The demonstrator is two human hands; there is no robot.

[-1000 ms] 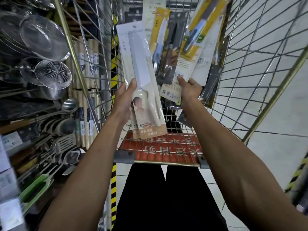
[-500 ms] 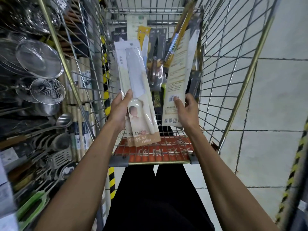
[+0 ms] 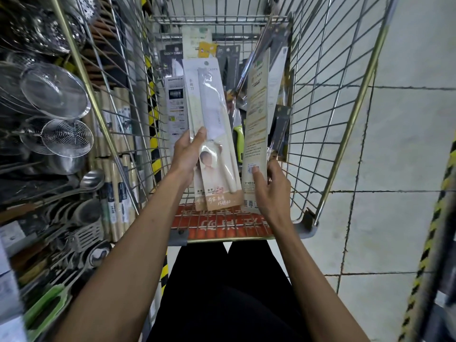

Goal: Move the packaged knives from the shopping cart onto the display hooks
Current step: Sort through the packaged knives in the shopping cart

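Strainers (image 3: 55,95) and ladles (image 3: 91,180) hang on the shelf at far left, outside the cart's wire wall; whether free display hooks lie among them cannot be told from this view. Just right of that wall, inside the shopping cart (image 3: 328,134), the left hand (image 3: 188,154) is closed on a small stack of pale packaged knives (image 3: 212,134), thumb across the front, fingers behind. The stack stands nearly upright, its top tilted toward the far end of the cart. Behind it, more carded knives (image 3: 225,58) lean against the far end. Further right, the right hand (image 3: 267,183) pinches the near end of a tan carded pack (image 3: 256,114), seen from its printed back, thumb on the barcode. That pack leans to the right, touching the darker packs beside it.

The step in hand looks like gathering matching packs before carrying them to the shelf. To do it well, square the tan pack against the left-hand stack only if it is the same product, so one hook takes one kind. Keep the hang holes at the far, top ends aligned and facing the same way. Grip on the card, not the blister over the blade. Lift clear of the wire rim before turning left, since card corners could snag the mesh.
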